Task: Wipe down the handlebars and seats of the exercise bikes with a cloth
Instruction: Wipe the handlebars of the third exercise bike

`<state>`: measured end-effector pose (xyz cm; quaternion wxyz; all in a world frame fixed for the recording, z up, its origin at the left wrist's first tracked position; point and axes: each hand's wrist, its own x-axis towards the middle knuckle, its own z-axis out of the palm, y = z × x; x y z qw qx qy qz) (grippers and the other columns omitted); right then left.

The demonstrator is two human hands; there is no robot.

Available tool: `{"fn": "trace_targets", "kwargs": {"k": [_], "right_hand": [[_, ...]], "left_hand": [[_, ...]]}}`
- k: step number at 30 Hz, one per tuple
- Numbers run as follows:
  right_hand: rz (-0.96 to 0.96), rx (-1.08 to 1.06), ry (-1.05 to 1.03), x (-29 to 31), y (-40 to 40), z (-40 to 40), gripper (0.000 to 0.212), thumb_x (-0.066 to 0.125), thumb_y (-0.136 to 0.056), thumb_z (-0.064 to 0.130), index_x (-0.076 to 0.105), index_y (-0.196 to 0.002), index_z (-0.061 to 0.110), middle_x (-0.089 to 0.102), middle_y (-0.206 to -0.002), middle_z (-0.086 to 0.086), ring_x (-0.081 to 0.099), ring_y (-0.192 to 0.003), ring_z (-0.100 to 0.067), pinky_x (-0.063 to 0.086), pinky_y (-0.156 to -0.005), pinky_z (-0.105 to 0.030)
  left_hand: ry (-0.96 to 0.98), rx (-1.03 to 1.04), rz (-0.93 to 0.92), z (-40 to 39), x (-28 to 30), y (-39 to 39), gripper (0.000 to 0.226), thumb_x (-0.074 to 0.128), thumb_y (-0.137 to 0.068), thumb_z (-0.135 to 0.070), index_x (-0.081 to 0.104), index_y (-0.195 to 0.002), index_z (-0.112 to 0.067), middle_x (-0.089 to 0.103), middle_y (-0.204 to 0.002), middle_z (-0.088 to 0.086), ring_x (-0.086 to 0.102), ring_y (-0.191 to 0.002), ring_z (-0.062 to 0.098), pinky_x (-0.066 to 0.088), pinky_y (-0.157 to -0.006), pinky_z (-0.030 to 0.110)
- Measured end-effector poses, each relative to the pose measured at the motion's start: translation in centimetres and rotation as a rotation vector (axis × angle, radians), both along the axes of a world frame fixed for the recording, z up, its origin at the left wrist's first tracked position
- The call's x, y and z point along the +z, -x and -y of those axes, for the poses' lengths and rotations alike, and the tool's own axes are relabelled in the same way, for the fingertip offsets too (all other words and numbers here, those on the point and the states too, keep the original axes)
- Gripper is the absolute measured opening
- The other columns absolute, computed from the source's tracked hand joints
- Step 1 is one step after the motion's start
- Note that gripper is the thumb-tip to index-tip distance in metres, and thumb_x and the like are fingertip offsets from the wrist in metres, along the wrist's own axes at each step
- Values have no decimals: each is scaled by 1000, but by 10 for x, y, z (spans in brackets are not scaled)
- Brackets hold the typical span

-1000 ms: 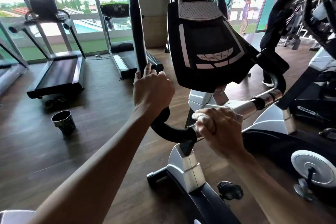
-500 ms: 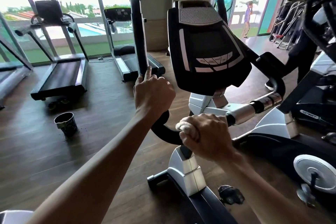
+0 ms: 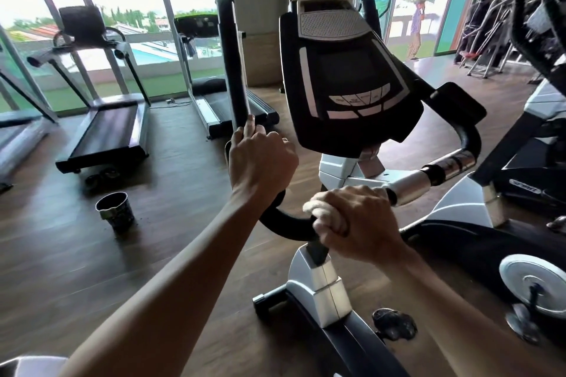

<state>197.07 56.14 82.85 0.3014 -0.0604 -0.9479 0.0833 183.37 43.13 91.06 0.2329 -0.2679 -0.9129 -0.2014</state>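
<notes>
An exercise bike with a black console stands in front of me. Its black handlebar rises upright on the left and curves down to the centre stem. My left hand grips that upright bar low down. My right hand is wrapped round the horizontal part of the bar near the stem, with a white cloth bunched under its fingers. The chrome and black right half of the handlebar runs out to the right, uncovered. No seat is visible.
Two treadmills stand by the windows on the left. A dark cup sits on the wooden floor beside the bike. Another bike is close on the right, with folded equipment behind it. A person stands outside the far doorway.
My right hand with the cloth has slid left along the bar, from the chrome section toward the centre stem. My left hand has kept its hold on the upright bar.
</notes>
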Motion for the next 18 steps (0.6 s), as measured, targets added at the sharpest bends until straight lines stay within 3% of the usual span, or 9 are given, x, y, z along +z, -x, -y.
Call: {"fn": "trace_targets", "kwargs": {"k": [4,8,10,13,15,18], "right_hand": [[-94,-60,100,5,-6,-53,28,51,-82,47,74,-94,36,74,-96,18,69,-93,-15,49,-93,-38],[-101,-269,150,1,0,-33,33,44,-82,52,70,-85,31,73,-89,13,66,-94,-21,46,-91,-44],[-56,-289,141,2,2,-8,37,40,-82,56,68,-86,31,72,-91,13,64,-95,-18,42,-92,-41],[13,-263,47,-1,7,40,40,41,-84,62,68,-88,34,70,-87,13,62,-92,-15,34,-87,-36],[-56,-167,23,-5,6,57,34,50,-84,61,69,-91,34,69,-83,11,63,-87,-19,36,-84,-38],[-65,-17,-33,-3,-1,33,37,56,-79,60,71,-103,37,72,-92,14,66,-91,-19,41,-85,-38]], "left_hand": [[23,7,-5,0,-2,-1,61,27,-87,-38,76,-104,-7,62,-138,19,34,-151,28,27,-119,42],[54,25,-11,-4,-2,-1,48,39,-97,-35,76,-107,-7,59,-140,22,32,-151,30,26,-120,44],[53,38,-25,-6,-3,-2,45,41,-99,-33,76,-109,-7,58,-142,22,31,-152,30,25,-121,44],[57,51,-37,-7,-3,-1,46,40,-101,-33,75,-111,-5,56,-145,22,31,-152,30,23,-122,43],[61,41,-25,-5,-2,-2,46,40,-101,-32,75,-111,-4,54,-146,22,29,-153,29,22,-122,42],[126,-31,7,5,6,-1,43,41,-102,-35,75,-113,-11,56,-144,17,35,-149,29,28,-117,41]]}}
